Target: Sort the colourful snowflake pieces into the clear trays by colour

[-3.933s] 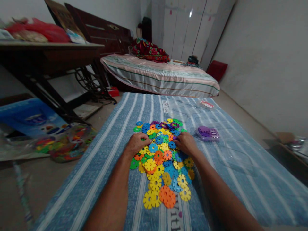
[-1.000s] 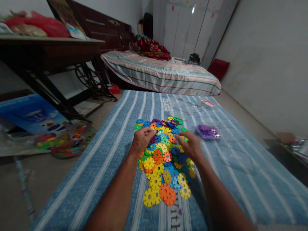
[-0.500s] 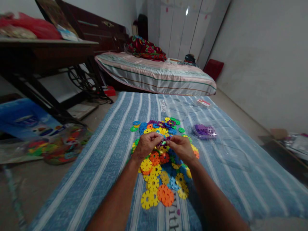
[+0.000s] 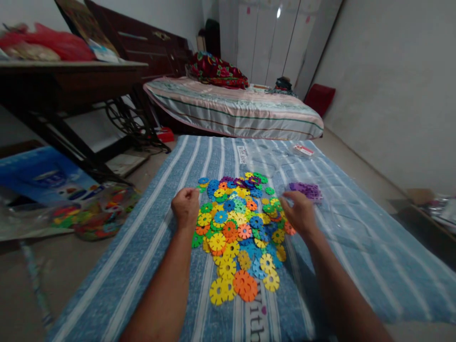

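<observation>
A heap of flat, gear-shaped plastic discs [image 4: 238, 228] in yellow, orange, blue, green and purple lies on a blue striped mattress [image 4: 149, 237]. My left hand [image 4: 185, 206] is a closed fist at the heap's left edge, and what it holds, if anything, is hidden. My right hand [image 4: 301, 213] hovers at the heap's right edge with its fingers curled, seen from the back. It is close to a small pile of purple discs [image 4: 305, 190] set apart on a clear plastic sheet.
A bed [image 4: 231, 107] stands beyond the mattress. A dark sewing-machine table [image 4: 71, 80] is on the left, with a blue box [image 4: 42, 175] and a bag of coloured discs [image 4: 96, 213] on the floor beside it. A wall runs along the right.
My hands were together over the middle of the heap, pinching small pieces. They have now parted: the left to the heap's left edge, the right toward the purple pile.
</observation>
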Motion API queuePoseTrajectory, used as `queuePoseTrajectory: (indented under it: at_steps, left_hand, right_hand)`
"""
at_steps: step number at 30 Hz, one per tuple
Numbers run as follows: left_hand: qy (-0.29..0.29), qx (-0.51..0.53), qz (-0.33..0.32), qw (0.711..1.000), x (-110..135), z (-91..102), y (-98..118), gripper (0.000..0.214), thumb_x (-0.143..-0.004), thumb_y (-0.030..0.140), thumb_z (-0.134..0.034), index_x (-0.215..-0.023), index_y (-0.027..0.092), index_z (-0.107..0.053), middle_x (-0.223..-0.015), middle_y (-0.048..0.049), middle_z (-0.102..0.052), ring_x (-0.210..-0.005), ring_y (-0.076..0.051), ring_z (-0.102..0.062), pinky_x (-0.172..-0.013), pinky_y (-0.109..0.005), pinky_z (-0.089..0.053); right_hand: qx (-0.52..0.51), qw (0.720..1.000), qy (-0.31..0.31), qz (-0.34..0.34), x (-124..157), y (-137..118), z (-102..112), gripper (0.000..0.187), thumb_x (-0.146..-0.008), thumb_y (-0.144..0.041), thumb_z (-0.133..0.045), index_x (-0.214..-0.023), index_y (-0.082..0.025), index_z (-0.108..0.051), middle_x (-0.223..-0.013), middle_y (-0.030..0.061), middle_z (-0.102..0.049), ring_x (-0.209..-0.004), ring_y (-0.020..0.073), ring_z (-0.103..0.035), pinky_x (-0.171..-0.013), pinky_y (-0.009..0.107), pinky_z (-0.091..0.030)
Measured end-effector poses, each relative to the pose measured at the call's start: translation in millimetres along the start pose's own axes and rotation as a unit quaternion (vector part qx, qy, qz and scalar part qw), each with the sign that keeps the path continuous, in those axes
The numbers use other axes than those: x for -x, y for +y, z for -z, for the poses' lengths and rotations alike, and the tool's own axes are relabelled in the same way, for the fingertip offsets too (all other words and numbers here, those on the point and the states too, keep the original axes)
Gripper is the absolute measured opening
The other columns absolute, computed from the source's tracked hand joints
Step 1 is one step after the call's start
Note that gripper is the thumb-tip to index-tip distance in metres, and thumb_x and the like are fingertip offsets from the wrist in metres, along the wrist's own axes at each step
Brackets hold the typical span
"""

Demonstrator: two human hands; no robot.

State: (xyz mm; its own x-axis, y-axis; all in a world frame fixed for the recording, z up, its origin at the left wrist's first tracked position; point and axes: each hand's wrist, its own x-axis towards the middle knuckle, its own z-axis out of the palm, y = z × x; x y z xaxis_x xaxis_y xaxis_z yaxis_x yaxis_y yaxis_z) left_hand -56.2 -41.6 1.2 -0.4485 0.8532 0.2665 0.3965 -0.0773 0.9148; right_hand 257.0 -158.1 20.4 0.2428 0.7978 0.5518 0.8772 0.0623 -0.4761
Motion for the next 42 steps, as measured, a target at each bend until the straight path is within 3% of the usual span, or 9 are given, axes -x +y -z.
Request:
queuePoseTrajectory:
  at_steps: [5, 10, 14, 20, 28, 33, 36, 39, 42]
  left_hand:
    - [-0.007, -0.103, -0.015, 0.995, 0.1, 2.8, -14.3, 0.017, -0.072, 0.040, -0.057, -0.073, 0.023, -0.063, -0.081, -0.0056, -0.072, -0.083, -0.024, -0.066, -0.079, -0.033, -0.053]
    - [-0.033, -0.110, -0.009, 0.993, 2.6, 1.6, -15.9, 0.019, -0.074, 0.043, -0.058, -0.075, 0.025, -0.063, -0.088, -0.0063, -0.073, -0.086, -0.024, -0.068, -0.083, -0.032, -0.052]
    - [-0.057, -0.102, -0.015, 0.993, 2.5, 1.6, -18.3, 0.023, -0.074, 0.046, -0.056, -0.077, 0.024, -0.065, -0.086, -0.0064, -0.073, -0.086, -0.024, -0.068, -0.082, -0.033, -0.052]
    - [-0.062, -0.104, -0.024, 0.992, 3.0, 1.4, -21.2, 0.021, -0.075, 0.044, -0.057, -0.076, 0.024, -0.064, -0.087, -0.0056, -0.073, -0.084, -0.023, -0.067, -0.083, -0.032, -0.052]
    - [-0.062, -0.139, -0.041, 0.987, 3.5, 2.0, -20.2, 0.017, -0.076, 0.040, -0.057, -0.070, 0.025, -0.063, -0.083, -0.0043, -0.072, -0.081, -0.022, -0.066, -0.079, -0.031, -0.050]
    - [-0.065, -0.172, -0.073, 0.980, 3.3, 1.2, -19.4, 0.015, -0.077, 0.034, -0.056, -0.067, 0.025, -0.061, -0.081, -0.0034, -0.071, -0.083, -0.021, -0.065, -0.081, -0.030, -0.050]
    - [-0.061, -0.185, -0.083, 0.977, 3.4, 0.3, -20.3, 0.015, -0.078, 0.032, -0.055, -0.066, 0.025, -0.060, -0.080, -0.0033, -0.070, -0.083, -0.021, -0.065, -0.081, -0.029, -0.050]
    - [-0.060, -0.198, -0.097, 0.974, 4.5, 0.2, -21.1, 0.014, -0.079, 0.030, -0.054, -0.066, 0.025, -0.059, -0.080, -0.0039, -0.069, -0.084, -0.021, -0.065, -0.081, -0.029, -0.049]
    - [-0.065, -0.204, -0.107, 0.971, 5.8, 1.7, -20.9, 0.014, -0.080, 0.029, -0.053, -0.067, 0.025, -0.058, -0.081, -0.0046, -0.069, -0.083, -0.021, -0.064, -0.081, -0.030, -0.049]
  right_hand:
    - [-0.048, 0.972, -0.205, 0.103, 25.4, -61.7, -32.5, 0.029, -0.091, -0.042, -0.067, -0.110, -0.021, -0.073, -0.111, 0.0123, -0.071, -0.105, 0.0267, -0.063, -0.092, 0.038, -0.049]
    - [-0.007, 0.941, -0.301, 0.153, 46.1, -110.7, -46.8, 0.039, -0.091, -0.051, -0.069, -0.119, -0.023, -0.070, -0.133, 0.0147, -0.060, -0.122, 0.0317, -0.054, -0.100, 0.045, -0.044]
    - [0.018, 0.926, -0.316, 0.207, 62.0, -123.1, -47.2, 0.038, -0.091, -0.049, -0.068, -0.120, -0.023, -0.068, -0.140, 0.0151, -0.056, -0.128, 0.0337, -0.049, -0.103, 0.048, -0.041]
    - [0.013, 0.905, -0.341, 0.254, 69.5, -110.6, -30.7, 0.026, -0.091, -0.038, -0.070, -0.112, -0.022, -0.069, -0.127, 0.0120, -0.065, -0.116, 0.0294, -0.056, -0.096, 0.043, -0.042]
    - [0.022, 0.919, -0.332, 0.214, 60.9, -76.9, -25.5, 0.007, -0.093, -0.025, -0.066, -0.098, -0.021, -0.068, -0.104, 0.0068, -0.070, -0.102, 0.0233, -0.061, -0.088, 0.035, -0.042]
    - [0.029, 0.937, -0.301, 0.177, 47.7, -69.2, -28.1, 0.009, -0.096, -0.021, -0.059, -0.093, -0.021, -0.068, -0.096, 0.0068, -0.068, -0.090, 0.0203, -0.061, -0.078, 0.031, -0.043]
    - [0.016, 0.943, -0.285, 0.168, 30.4, -75.5, -36.7, 0.011, -0.096, -0.023, -0.061, -0.102, -0.021, -0.069, -0.108, 0.0093, -0.068, -0.099, 0.0226, -0.061, -0.084, 0.032, -0.046]
    - [0.001, 0.948, -0.270, 0.168, 10.8, -90.2, -55.1, 0.031, -0.092, -0.031, -0.069, -0.122, -0.021, -0.066, -0.132, 0.0134, -0.061, -0.120, 0.0284, -0.055, -0.097, 0.038, -0.045]
    - [-0.001, 0.944, -0.285, 0.166, 1.0, -107.9, -74.1, 0.037, -0.091, -0.041, -0.071, -0.124, -0.024, -0.066, -0.135, 0.0131, -0.059, -0.125, 0.0312, -0.051, -0.101, 0.045, -0.044]
